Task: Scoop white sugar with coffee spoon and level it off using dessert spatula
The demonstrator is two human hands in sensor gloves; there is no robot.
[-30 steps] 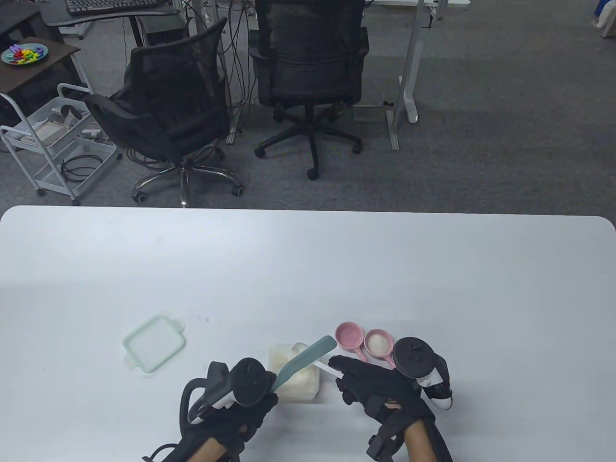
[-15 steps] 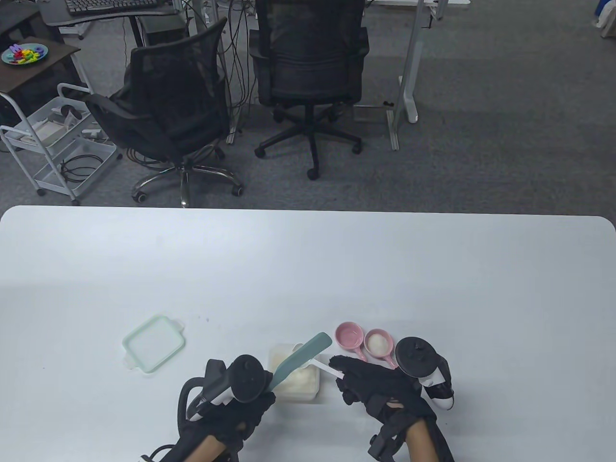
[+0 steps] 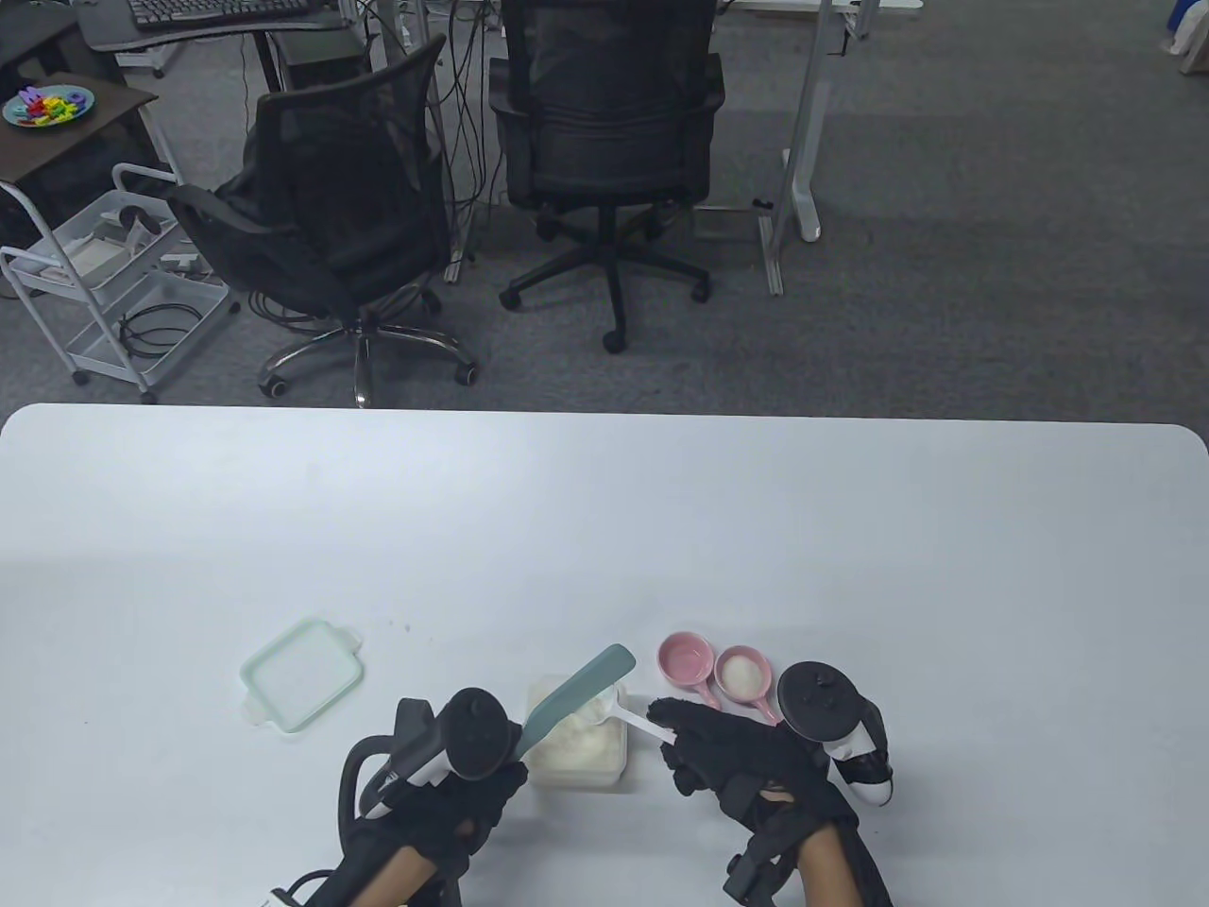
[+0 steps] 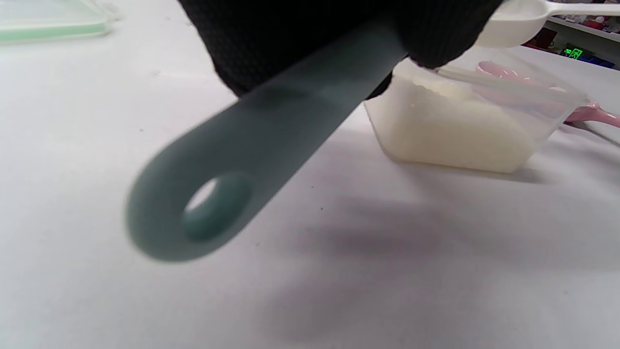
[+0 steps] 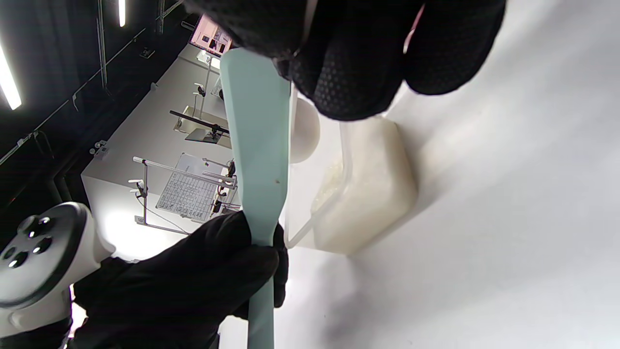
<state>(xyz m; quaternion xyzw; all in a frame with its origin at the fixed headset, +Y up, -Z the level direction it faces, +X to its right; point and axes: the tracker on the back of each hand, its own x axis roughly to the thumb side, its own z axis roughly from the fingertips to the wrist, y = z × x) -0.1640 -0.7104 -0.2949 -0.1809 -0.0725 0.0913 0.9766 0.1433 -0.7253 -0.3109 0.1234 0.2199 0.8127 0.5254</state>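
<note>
- Table view: left hand grips the spatula by its handle, blade slanting far-right over the sugar tub. Right hand pinches the spoon by its handle end, bowl over the tub.
- Left wrist view: the spatula's handle looks light and smooth, likely slippery; a mid-handle hold suits it. The sugar is loose.
- Right wrist view: the blade runs flat and looks stiff, beside the spoon bowl; fingers closed around the spoon handle.
</note>
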